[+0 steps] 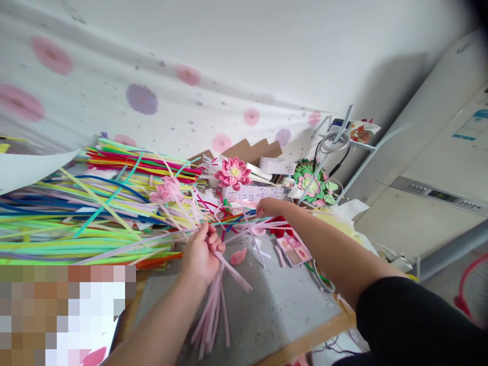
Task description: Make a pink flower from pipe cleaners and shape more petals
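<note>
My left hand point(202, 256) is closed around a bundle of pale pink pipe cleaners point(213, 315), whose loose ends fan out below it over the grey mat point(163, 300). Just above that hand is a fluffy pink flower point(168, 189); whether its stem runs into my grip I cannot tell. My right hand point(269, 207) reaches across to the back of the table, over loose coloured pipe cleaners and beside a handwritten paper point(253, 193). Its fingers point down and are mostly hidden. Between the hands, a pink petal shape point(239, 256) lies on the mat.
Heaps of coloured pipe cleaners point(95, 203) cover the left side. A darker pink flower point(233, 174) and a green-and-pink flower piece point(312, 180) stand at the back. A pink powder palette point(293, 250) lies under my right forearm. A metal frame with cables point(335, 142) stands back right.
</note>
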A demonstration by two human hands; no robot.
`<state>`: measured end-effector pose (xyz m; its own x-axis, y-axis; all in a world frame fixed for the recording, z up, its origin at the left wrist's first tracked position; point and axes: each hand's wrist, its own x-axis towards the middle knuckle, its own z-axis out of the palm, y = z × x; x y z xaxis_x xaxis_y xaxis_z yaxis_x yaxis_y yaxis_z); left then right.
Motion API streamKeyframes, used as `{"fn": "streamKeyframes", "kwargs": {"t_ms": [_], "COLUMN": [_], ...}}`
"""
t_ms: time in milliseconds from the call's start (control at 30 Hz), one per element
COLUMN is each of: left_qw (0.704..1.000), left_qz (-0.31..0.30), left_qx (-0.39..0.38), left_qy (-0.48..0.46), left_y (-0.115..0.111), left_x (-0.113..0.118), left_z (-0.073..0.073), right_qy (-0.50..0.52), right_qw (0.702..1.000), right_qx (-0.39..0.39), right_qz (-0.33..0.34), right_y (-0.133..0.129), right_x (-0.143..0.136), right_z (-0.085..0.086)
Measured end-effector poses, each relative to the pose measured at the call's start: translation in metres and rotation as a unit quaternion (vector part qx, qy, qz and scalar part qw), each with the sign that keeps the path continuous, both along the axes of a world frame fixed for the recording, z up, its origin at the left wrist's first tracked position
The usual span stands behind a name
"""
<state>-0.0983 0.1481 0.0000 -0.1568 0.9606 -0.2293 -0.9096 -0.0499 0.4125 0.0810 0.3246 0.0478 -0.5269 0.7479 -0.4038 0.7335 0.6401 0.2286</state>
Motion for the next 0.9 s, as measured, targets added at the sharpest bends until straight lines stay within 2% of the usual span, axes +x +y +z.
{"fn": "streamKeyframes", "kwargs": {"t_ms": [233, 533, 733, 900], "left_qw": [1.0, 1.0, 1.0, 1.0], "left_qz": [-0.001, 0.003, 0.004, 0.004], "left_qx": [0.0, 0.003, 0.001, -0.002], "left_qy": [0.0, -0.001, 0.0, 0.001], "left_y": [0.0, 0.001, 0.001, 0.001], "left_x": [0.0, -0.001, 0.0, -0.001], "left_z": [0.0, -0.002, -0.002, -0.003], "right_qy": [-0.016, -0.051, -0.017, -0.021], "right_qw": [0.998, 0.995, 0.991, 0.992], "right_qx": [0.067, 0.079, 0.115, 0.103], "right_qz": [-0.001, 0.044, 0.07, 0.069], "right_y": [-0.002, -0.005, -0.006, -0.008], "right_x": [0.007, 0.005, 0.012, 0.012], "right_z": [-0.001, -0.007, -0.005, -0.007]}}
